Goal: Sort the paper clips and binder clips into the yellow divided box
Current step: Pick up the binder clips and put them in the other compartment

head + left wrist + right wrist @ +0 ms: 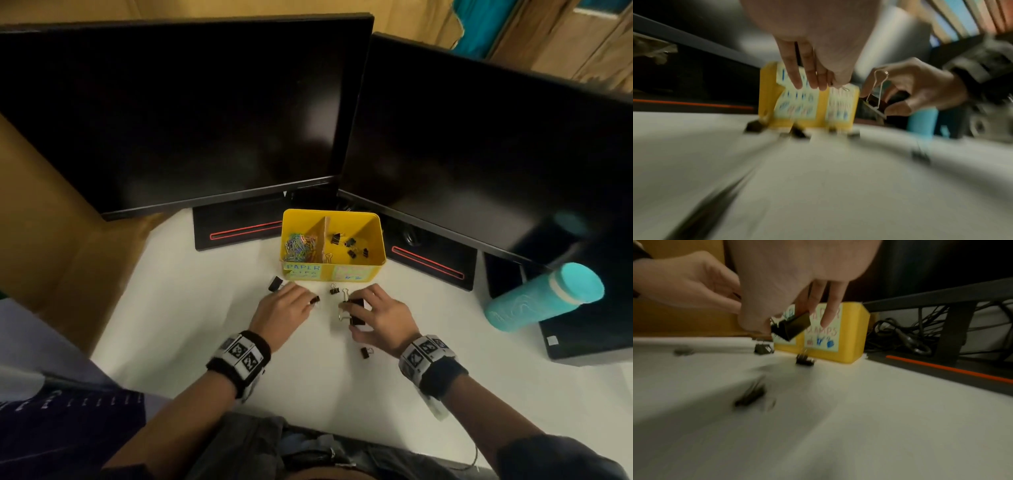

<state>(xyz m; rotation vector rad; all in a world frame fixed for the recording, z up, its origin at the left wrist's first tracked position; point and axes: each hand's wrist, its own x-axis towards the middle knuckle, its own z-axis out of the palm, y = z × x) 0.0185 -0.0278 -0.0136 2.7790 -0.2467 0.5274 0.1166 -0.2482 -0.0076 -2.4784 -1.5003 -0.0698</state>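
Nearest the bottom of the head view, right of centre, one small binder clip (365, 352) lies alone on the white desk (191, 329). Just above it, the right hand (378, 313) has its thumb and fingers curled round a large black binder clip (356, 311), lifted clear of the desk, as the right wrist view shows. To its left, the left hand (282, 308) pinches a small black clip (314, 300) between thumb and fingertips; its other fingers hang fairly straight. Between the hands and the box sits another small clip (334, 290), and a larger one (275, 284) lies left of the left hand.

Beyond them, at mid-frame, stands the yellow box (375, 236): coloured paper clips (300, 246) fill its left compartment, and several binder clips (349, 244) lie in the right one.

The step in hand looks like gathering loose binder clips, one per hand. Next, each hand needs to carry its clip forward over the front wall and let go to the right of the divider, then return for the three on the desk.
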